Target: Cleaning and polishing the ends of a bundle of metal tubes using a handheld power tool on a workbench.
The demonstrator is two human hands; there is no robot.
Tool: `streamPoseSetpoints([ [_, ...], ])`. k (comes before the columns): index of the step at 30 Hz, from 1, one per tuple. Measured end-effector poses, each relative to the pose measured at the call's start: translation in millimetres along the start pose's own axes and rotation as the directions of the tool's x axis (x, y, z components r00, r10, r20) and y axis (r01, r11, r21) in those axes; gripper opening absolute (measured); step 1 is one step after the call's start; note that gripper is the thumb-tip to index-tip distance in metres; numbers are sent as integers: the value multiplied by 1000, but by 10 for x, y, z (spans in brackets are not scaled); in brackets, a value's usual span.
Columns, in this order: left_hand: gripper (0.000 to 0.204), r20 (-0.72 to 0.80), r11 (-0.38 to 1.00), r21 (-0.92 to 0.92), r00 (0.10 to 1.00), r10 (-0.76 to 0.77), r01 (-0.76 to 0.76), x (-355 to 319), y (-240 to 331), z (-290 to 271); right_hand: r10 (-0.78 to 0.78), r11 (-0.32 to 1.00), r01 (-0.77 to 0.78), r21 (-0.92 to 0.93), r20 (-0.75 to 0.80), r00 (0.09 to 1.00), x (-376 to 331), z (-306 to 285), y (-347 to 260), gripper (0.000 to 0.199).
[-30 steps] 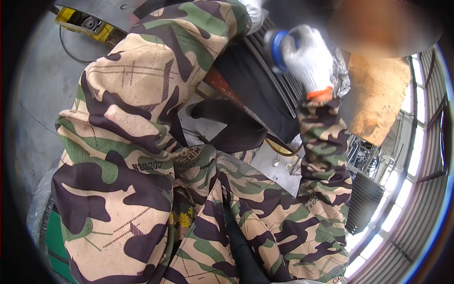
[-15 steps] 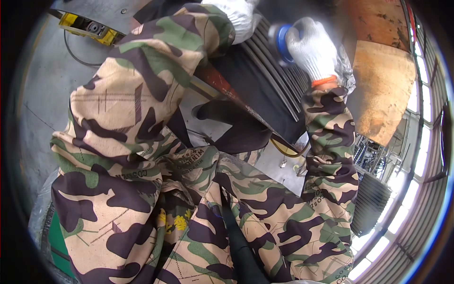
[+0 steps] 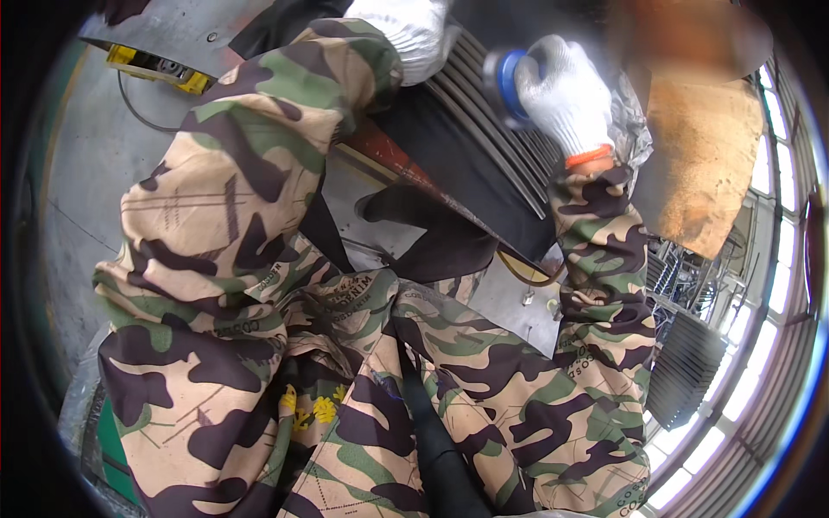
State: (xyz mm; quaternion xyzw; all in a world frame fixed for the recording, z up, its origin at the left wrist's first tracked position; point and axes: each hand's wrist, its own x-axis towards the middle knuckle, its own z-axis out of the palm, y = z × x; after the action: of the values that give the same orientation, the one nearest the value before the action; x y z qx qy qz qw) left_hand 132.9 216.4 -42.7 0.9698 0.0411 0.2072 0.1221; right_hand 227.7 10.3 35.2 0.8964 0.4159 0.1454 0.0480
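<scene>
My left hand, in a white knitted glove, is at the top edge over one end of a row of thin grey metal rods. It looks curled closed, but its fingertips and anything in them are hidden. To the right, my right hand, gloved the same with an orange cuff, is closed round a blue-rimmed round thing. That thing is held on edge above the rods, its left side smeared by motion. Black sheeting lies under the rods.
A worn red beam edge runs slantwise below the rods. Crumpled clear plastic and a tan board are at the right. A yellow machine with a cable stands on the grey floor at upper left. Metal racking is farther right.
My left hand has shifted slightly left and down in the picture. The right keeps its grip on the blue-rimmed thing. A blurred brown shape now covers the upper right.
</scene>
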Motion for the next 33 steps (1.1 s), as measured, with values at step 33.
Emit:
streamPoseSetpoints([
  [33, 66, -34, 996, 43, 996, -81, 82, -22, 18, 149, 74, 997, -74, -3, 103, 992, -133, -81, 73, 28],
])
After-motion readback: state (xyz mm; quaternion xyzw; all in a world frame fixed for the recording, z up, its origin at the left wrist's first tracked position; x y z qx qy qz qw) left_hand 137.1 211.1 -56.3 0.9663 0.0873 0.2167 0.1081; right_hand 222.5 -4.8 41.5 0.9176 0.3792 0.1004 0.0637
